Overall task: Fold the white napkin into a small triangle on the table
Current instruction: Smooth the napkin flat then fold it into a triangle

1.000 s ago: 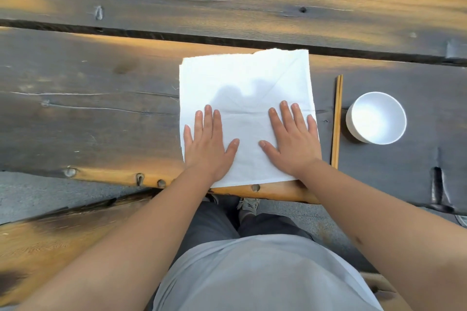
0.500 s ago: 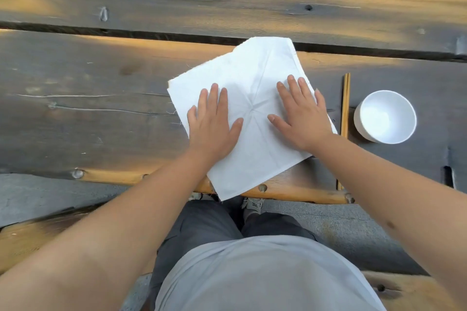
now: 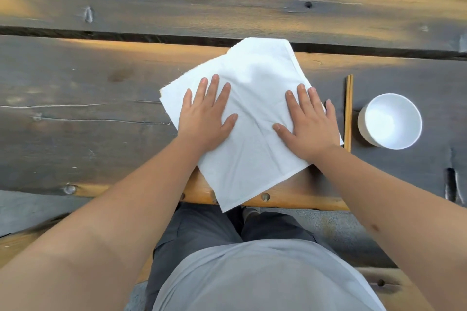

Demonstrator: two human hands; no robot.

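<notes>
Both hands flat, unclenched | left hand [image 3: 205, 118], right hand [image 3: 308, 126] | atop napkin [image 3: 255, 98]

Head view, 1 camera only: worn on the person's head, looking forward and steeply down, wide-angle, with plank lines bowing toward the frame edges. Near range: both forearms enter from the bottom corners, and the person's lap fills the bottom centre. Field covers the wooden table [image 3: 75, 113] from its near edge to the far plank. No 2nd view shares the scene.
</notes>
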